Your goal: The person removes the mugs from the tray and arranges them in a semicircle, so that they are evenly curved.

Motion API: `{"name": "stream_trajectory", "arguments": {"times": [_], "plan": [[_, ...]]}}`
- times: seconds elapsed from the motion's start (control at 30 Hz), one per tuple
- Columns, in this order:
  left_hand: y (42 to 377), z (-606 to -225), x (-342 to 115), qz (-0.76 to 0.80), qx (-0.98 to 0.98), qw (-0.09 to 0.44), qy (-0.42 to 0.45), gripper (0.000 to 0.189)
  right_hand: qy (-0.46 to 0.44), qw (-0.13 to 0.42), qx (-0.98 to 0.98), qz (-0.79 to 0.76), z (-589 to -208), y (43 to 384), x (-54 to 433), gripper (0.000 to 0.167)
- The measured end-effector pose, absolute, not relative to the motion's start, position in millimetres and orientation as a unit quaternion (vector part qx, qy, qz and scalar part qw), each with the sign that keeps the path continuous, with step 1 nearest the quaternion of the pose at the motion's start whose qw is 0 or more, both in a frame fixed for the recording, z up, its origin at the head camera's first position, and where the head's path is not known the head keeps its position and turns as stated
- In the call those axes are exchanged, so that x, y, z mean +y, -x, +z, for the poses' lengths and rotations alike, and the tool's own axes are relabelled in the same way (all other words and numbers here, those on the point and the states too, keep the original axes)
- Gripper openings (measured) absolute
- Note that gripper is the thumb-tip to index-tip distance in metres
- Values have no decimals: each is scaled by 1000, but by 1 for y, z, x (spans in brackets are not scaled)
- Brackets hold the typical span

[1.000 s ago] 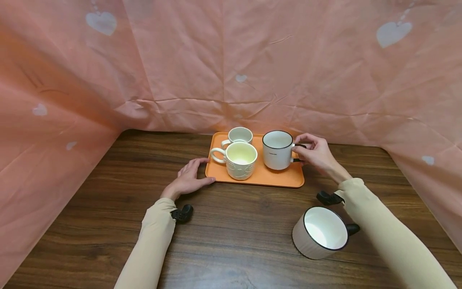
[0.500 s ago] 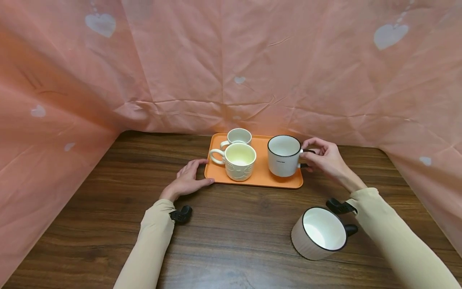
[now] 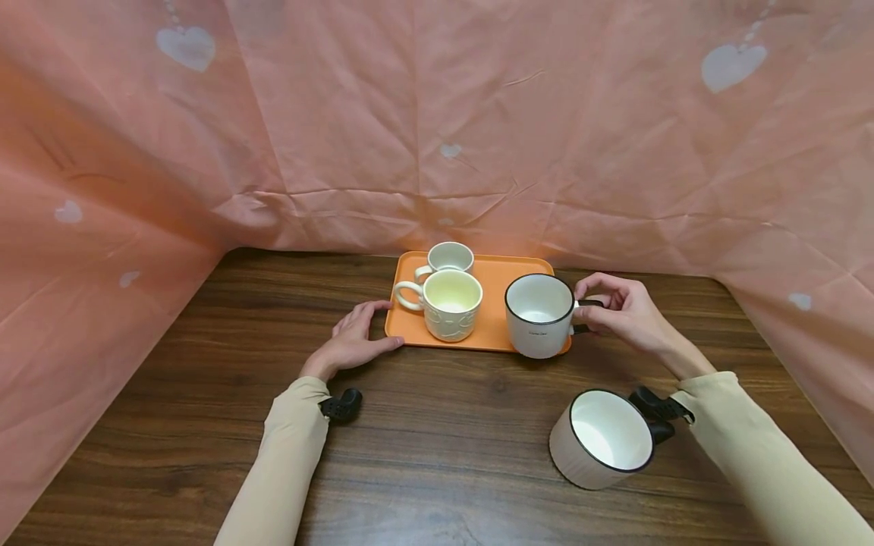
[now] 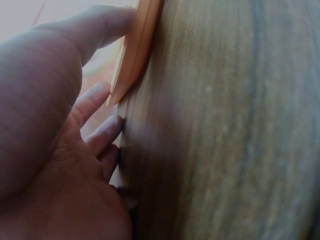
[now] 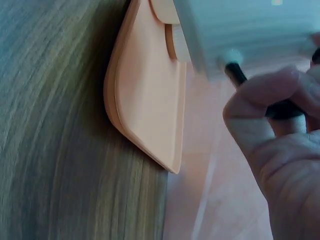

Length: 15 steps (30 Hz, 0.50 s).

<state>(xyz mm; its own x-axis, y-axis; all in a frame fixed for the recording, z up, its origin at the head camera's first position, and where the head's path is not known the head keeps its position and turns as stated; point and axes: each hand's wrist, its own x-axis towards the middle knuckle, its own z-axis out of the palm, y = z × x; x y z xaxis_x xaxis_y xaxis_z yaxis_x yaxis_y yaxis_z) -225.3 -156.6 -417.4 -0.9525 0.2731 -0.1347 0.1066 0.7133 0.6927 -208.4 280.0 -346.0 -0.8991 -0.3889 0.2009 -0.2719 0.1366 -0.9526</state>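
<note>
My right hand grips the black handle of a white mug with a black rim. That mug is lifted over the front right corner of an orange tray; the right wrist view shows a gap between its base and the tray. At the tray's left end lies my left hand, fingers relaxed, with thumb and fingertips touching the tray's edge. A cream embossed mug stands on the tray's left part, handle pointing left. Behind it is a smaller pale mug, partly hidden.
A larger white ribbed mug with a black rim stands on the wooden table at the front right, its black handle beside my right wrist. Pink cloth hangs behind the tray and along both sides.
The black-rimmed mug in my right hand has moved up from the tray's right part, toward me and slightly right. My left hand has stayed at the tray's left end.
</note>
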Motion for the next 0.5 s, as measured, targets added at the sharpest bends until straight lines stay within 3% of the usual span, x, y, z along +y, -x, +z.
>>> {"name": "stream_trajectory", "arguments": {"times": [0.5], "plan": [[224,-417,-157,368,917,107,-110,77,306,94,743,-587,-335,202,284,31]]}}
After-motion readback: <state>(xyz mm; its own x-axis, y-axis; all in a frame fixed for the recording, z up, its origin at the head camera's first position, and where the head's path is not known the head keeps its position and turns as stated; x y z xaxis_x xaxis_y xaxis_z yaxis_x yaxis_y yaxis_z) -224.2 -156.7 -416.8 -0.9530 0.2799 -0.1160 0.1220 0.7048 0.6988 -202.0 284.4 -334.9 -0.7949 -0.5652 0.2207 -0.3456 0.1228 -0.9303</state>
